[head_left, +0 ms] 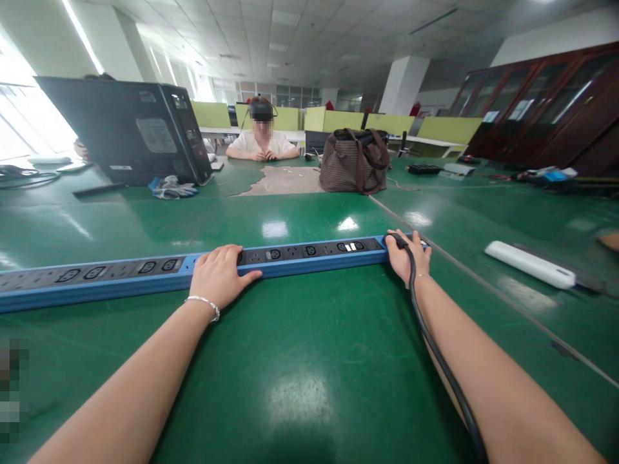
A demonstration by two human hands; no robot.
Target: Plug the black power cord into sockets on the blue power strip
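Note:
A long blue power strip (309,263) with black socket panels lies across the green table (300,335). My left hand (218,274) rests over the strip left of its middle, fingers over the far side and thumb along the near edge, gripping it. At the strip's right end my right hand (409,256) is closed round the end, where a black cable (425,328) comes out near the fingers. The cable runs down along my right forearm. Part of the right-hand fingertips is hidden behind the strip's end and cable.
A black computer case (140,132) and gloves (173,187) stand at the back left. Behind the table sits a person (262,138). A brown bag (353,161) is at the back centre, a white device (529,263) at the right.

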